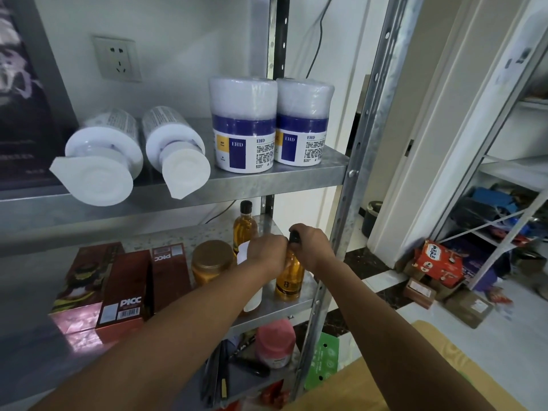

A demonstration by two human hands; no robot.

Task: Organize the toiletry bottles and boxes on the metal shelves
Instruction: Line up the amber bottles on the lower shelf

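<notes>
On the middle metal shelf [284,307] my right hand [312,243] grips the black cap of an amber bottle [290,277] that stands near the shelf's right front corner. My left hand [267,252] grips the top of a white bottle [252,298] just left of it. A second amber bottle [244,226] stands behind, and a gold-lidded jar [212,261] sits to the left. Dark red PICC boxes [124,295] lie at the shelf's left. On the upper shelf [267,180] stand two wrapped EHD tubs [244,126] and two white pump bottles [103,155] lying on their sides.
A pink-capped bottle [275,342] and dark items lie on the lower shelf. A perforated steel upright [350,203] runs just right of my right hand. Cardboard boxes [439,262] clutter the floor by a second rack [504,173] at the right.
</notes>
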